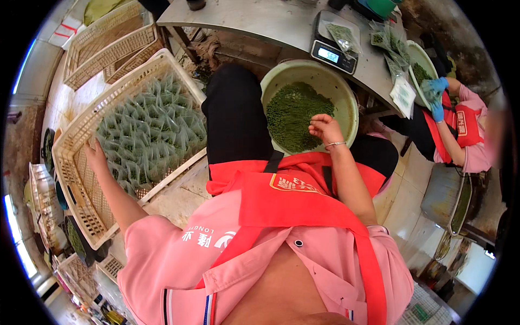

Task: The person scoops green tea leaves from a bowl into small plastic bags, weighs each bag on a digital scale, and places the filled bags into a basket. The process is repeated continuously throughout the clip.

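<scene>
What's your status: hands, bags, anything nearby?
Left hand in crate, beside bags. Right hand half-curled above basin of green pieces, grip unclear. Bags close-packed. Table with scale just beyond basin.

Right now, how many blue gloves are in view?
2: an upper glove and a lower glove, both worn by the co-worker at the right. Others may be hidden.

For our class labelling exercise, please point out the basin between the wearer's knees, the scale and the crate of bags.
Basin [346, 108], head view: bare inner wall, right side.
Scale [329, 54], head view: lit display.
Crate [76, 187], head view: left end wall.
</scene>
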Action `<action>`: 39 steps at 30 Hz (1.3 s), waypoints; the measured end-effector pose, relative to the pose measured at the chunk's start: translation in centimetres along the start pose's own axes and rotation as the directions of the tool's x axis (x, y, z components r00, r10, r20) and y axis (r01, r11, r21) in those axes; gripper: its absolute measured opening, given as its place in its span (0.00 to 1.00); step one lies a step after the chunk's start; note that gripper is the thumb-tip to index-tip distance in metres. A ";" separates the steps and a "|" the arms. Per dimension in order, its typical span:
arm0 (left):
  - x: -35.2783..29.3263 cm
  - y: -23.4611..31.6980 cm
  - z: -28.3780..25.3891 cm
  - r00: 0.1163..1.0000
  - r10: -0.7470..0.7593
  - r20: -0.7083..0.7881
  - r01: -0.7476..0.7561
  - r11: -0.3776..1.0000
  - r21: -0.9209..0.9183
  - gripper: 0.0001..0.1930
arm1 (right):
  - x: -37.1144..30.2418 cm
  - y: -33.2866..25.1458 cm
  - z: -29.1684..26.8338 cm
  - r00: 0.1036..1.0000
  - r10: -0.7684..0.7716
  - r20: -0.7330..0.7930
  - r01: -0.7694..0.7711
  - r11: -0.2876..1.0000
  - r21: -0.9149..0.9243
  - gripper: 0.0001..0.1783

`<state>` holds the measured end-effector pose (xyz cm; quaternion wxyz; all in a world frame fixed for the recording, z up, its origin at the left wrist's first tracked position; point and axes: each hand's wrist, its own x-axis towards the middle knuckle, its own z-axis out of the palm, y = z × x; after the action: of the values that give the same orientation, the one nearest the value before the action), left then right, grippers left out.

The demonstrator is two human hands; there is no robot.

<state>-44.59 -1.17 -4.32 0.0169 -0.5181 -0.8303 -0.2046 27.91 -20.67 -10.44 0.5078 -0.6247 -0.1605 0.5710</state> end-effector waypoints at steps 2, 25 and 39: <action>-1.9 5.0 -0.1 0.991 0.132 -0.014 -0.133 0.980 -0.147 0.32 | -1.0 -1.5 -0.3 0.999 -0.052 0.013 0.052 0.999 -0.010 0.05; -29.4 47.2 8.4 0.358 0.919 0.168 -0.392 0.311 -0.866 0.14 | 7.3 -12.2 -0.3 0.379 -0.920 -0.104 0.579 0.323 -0.749 0.03; -31.5 47.8 11.1 0.170 0.866 0.471 0.301 0.409 -0.861 0.10 | 1.1 -7.6 1.9 0.967 -0.253 0.035 0.233 0.931 0.280 0.03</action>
<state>13.52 -5.95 -6.64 -0.6900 -0.6349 -0.2755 -0.2118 29.43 -15.69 -4.48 0.6501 -0.5032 -0.1738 0.5421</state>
